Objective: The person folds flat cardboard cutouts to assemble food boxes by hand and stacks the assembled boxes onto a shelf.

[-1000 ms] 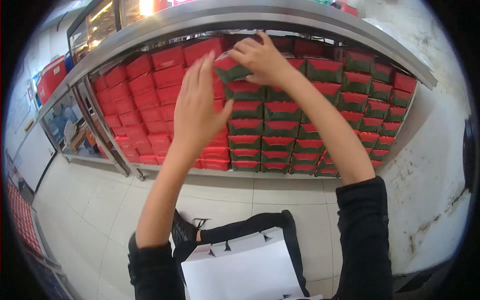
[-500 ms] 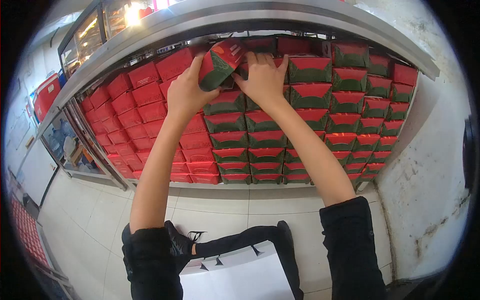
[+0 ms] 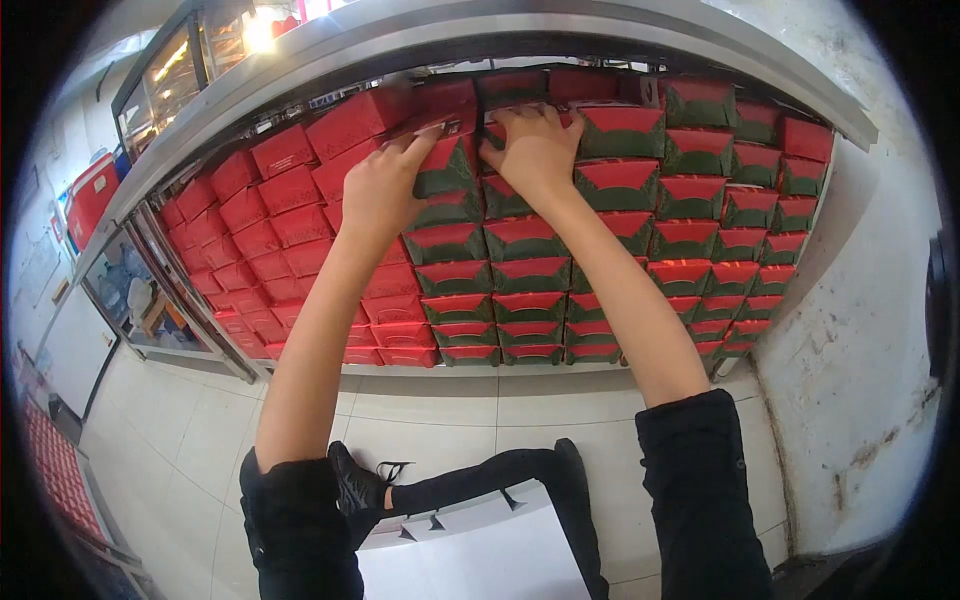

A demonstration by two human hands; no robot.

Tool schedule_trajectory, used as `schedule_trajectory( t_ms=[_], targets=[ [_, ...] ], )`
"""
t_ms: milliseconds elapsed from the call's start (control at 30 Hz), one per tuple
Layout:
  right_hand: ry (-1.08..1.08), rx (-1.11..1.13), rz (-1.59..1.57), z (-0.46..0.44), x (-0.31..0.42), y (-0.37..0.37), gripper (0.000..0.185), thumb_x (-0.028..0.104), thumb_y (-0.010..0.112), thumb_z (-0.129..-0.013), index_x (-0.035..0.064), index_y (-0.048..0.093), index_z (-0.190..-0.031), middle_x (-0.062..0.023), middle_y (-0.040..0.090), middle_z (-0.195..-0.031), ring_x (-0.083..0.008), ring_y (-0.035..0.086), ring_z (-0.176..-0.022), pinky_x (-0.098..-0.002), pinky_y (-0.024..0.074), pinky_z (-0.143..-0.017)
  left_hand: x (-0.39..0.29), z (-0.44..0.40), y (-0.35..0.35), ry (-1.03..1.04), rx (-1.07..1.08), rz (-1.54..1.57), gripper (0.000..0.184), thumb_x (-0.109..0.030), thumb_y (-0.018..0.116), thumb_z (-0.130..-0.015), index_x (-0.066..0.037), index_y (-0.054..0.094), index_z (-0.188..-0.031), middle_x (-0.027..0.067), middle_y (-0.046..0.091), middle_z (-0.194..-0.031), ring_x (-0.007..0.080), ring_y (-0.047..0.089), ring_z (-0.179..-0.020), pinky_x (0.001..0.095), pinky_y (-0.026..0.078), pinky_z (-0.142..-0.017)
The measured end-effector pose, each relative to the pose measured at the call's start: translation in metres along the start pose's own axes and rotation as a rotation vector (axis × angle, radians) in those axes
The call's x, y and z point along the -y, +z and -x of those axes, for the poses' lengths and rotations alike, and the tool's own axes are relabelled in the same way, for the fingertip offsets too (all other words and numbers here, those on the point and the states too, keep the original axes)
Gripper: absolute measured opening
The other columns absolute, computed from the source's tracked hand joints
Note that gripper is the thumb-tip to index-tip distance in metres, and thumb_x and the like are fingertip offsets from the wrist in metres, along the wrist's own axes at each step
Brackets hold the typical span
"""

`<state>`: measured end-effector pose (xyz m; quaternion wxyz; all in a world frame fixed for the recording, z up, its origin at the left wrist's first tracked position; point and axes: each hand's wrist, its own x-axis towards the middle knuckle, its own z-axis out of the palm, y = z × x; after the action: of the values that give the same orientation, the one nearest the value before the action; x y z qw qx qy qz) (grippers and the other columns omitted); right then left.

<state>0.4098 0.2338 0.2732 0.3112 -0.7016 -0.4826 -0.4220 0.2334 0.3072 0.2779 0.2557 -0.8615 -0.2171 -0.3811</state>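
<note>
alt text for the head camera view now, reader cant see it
A person's left hand touches a red-and-green box near the top of a packed stack under a metal counter, the right hand spread on the stack beside it. Red boxes fill the stack's left part.

green-red box: part-hidden by right hand | white sheet: cropped below | red box: print illegible

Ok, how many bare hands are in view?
2: left hand at a red-and-green box; right hand to its right, against the stacked boxes. No others clearly show.
</note>
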Motion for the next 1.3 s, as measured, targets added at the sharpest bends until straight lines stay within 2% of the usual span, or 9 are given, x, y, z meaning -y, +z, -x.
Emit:
schedule_trajectory(
  t_ms=[400,567,733,833,967,1000,1100,1233,1300],
  targets=[
    [-0.211,-0.290,-0.681,0.064,0.007,-0.063,0.029,0.008,0.060,-0.072,0.0044,0.057,-0.101,-0.0135,0.058,-0.098,-0.0302,0.057,-0.096,-0.0386,0.0459,-0.081,-0.010,-0.007,0.059,-0.121,-0.307,0.110,0.063,-0.034,0.047,-0.088,-0.017,0.019,-0.142,0.0188,0.021,-0.144,0.0360,0.020,-0.134,0.0564,0.023,-0.102],
    [-0.316,-0.036,-0.464,0.151,0.031,-0.082,0.018,0.010,0.062,-0.077,0.0071,0.060,-0.095,-0.0065,0.062,-0.079,-0.0202,0.062,-0.070,-0.0322,0.0440,-0.061,-0.032,0.018,0.042,-0.080,-0.293,0.062,0.065,-0.035,0.048,-0.087,-0.013,0.022,-0.142,0.0115,0.022,-0.146,0.0288,0.025,-0.134,0.0545,0.023,-0.103],
    [0.100,-0.099,-1.054,0.163,0.066,-0.096,0.014,0.007,0.057,-0.083,0.0050,0.061,-0.096,-0.0109,0.062,-0.072,-0.0220,0.061,-0.063,-0.0352,0.0440,-0.054,-0.031,0.025,0.050,-0.150,-0.035,0.285,0.064,-0.045,0.041,-0.090,-0.011,0.025,-0.140,0.0118,0.021,-0.147,0.0294,0.020,-0.135,0.0539,0.020,-0.105],
    [0.077,0.476,-0.853,0.223,0.060,-0.094,0.009,0.007,0.054,-0.084,0.0011,0.058,-0.091,-0.0136,0.061,-0.068,-0.0259,0.060,-0.054,-0.0350,0.0450,-0.051,-0.031,0.041,0.019,-0.120,-0.057,0.314,0.057,-0.039,0.045,-0.090,-0.009,0.032,-0.137,0.0124,0.024,-0.146,0.0307,0.020,-0.135,0.0544,0.020,-0.105],
    [0.118,1.075,-0.946,0.295,0.078,-0.091,0.018,0.004,0.044,-0.087,-0.0019,0.053,-0.102,-0.0194,0.060,-0.095,-0.0300,0.060,-0.092,-0.0328,0.0467,-0.073,-0.062,0.138,-0.074,-0.121,-0.046,0.824,0.043,-0.015,0.055,-0.085,-0.005,0.046,-0.126,0.0158,0.037,-0.138,0.0328,0.028,-0.132,0.0497,0.022,-0.105],
    [-0.219,0.817,-0.935,0.335,0.080,-0.073,0.031,0.006,0.038,-0.089,-0.0027,0.045,-0.119,-0.0204,0.048,-0.121,-0.0298,0.045,-0.117,-0.0370,0.0389,-0.093,-0.072,0.171,-0.098,-0.159,-0.020,0.908,0.038,-0.011,0.054,-0.083,-0.003,0.051,-0.120,0.0169,0.048,-0.129,0.0321,0.037,-0.127,0.0438,0.028,-0.103],
    [-0.264,1.209,-0.609,0.378,0.102,-0.099,0.051,0.030,0.045,-0.091,0.0002,0.036,-0.131,-0.0162,0.038,-0.135,-0.0280,0.036,-0.126,-0.0567,0.0227,-0.101,-0.101,0.283,-0.138,-0.364,0.125,0.998,0.029,-0.003,0.054,-0.078,-0.001,0.060,-0.105,0.0147,0.062,-0.108,0.0308,0.057,-0.104,0.0387,0.039,-0.095],
    [-0.257,0.951,-0.482,0.373,0.108,-0.084,0.064,0.046,0.050,-0.085,0.0027,0.038,-0.130,-0.0143,0.040,-0.133,-0.0257,0.036,-0.126,-0.0639,0.0174,-0.099,-0.122,0.346,-0.142,-0.727,0.196,0.892,0.026,-0.006,0.052,-0.079,0.002,0.060,-0.102,0.0147,0.063,-0.101,0.0276,0.060,-0.097,0.0363,0.044,-0.086],
    [-0.239,0.614,-0.393,0.306,0.110,-0.065,0.071,0.045,0.049,-0.085,0.0051,0.025,-0.139,-0.0107,0.022,-0.147,-0.0226,0.020,-0.136,-0.0619,0.0139,-0.102,-0.128,0.356,-0.141,-0.759,0.184,0.865,0.025,-0.005,0.052,-0.079,0.002,0.060,-0.102,0.0144,0.063,-0.101,0.0270,0.060,-0.097,0.0354,0.043,-0.086]
  ],
)
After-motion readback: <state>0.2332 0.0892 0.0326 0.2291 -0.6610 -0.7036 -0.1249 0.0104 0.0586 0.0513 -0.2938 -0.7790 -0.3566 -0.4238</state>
